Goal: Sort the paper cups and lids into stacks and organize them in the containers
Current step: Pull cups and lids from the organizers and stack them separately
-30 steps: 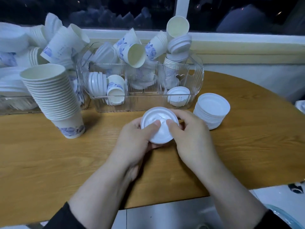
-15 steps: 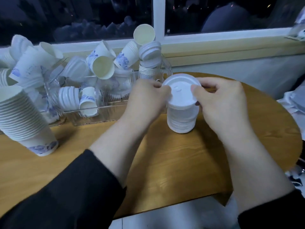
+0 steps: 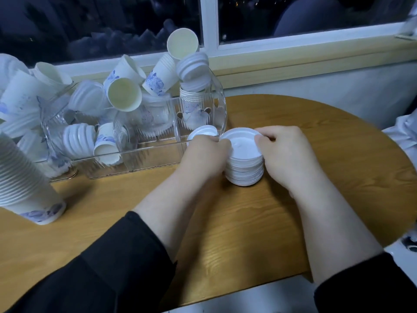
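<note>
A stack of white lids [image 3: 244, 168] stands upright on the round wooden table [image 3: 327, 177], just right of centre, with its long axis vertical and the top lid [image 3: 241, 143] lying flat, face up. The nearest table edge curves across the bottom of the view, and two forearms in black sleeves [image 3: 108, 272] reach over it. Bare wood lies open to the right of the stack as far as the rounded far-right edge, and in front of it between the arms.

The left hand [image 3: 203, 154] presses against the stack's left side, its grip curled round the top lid's rim. The right hand [image 3: 284, 152] pinches the rim on the right, fingers bent over it.

At far left a tall leaning stack of paper cups [image 3: 24, 184] with blue print stands on the table, well apart from the hands.

Just behind the left hand lies a clear plastic container [image 3: 158, 136], crowding the lid stack on that side. A loose lid [image 3: 203, 132] leans at its right end. Inside, lid stacks and cups lie on their sides, mouths pointing various ways; more cups pile above its rim. Behind is a white-framed window [image 3: 209, 26] with a pale sill.
</note>
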Available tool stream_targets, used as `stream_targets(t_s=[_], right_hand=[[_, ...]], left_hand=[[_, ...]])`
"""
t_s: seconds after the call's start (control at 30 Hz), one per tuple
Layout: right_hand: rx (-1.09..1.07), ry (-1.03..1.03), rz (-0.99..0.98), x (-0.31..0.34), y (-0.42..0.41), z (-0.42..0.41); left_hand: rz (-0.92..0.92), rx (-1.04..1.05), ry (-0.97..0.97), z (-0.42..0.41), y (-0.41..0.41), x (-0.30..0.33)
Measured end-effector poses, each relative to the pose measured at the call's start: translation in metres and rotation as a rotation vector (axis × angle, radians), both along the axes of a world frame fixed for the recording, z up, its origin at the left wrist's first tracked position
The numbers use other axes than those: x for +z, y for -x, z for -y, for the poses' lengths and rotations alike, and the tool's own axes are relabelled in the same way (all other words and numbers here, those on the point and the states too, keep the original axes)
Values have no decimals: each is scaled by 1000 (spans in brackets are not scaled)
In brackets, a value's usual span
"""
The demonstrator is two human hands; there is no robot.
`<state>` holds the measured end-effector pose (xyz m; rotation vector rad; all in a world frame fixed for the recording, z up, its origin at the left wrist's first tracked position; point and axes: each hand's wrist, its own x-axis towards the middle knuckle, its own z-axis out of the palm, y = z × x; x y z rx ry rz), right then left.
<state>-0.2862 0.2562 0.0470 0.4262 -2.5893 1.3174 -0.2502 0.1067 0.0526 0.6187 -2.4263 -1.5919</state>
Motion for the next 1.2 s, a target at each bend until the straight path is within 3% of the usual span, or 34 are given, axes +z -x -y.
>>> stream_targets(t_s=[0.43,0.57,0.7,0.87,1.0,1.2], right_hand=[[-19,71,41,5,1,-23],[-60,107,2,14,-5,-25],[-156,177,-218,29,-15,-32],[-45,229,-290,57,-53,-9],[200,-24,-244,78,-68,42],[244,-816,-185,78,13,124]], left_hand=[[-23,-7,-188,-31,-3,1],[-88,34,-144,-18,-15,0],[-199,84,-68,14,-45,-1],[-213,148,48,65,-89,-7],[-128,89,252,98,-117,-20],[-103,53,360,116,-132,-35]])
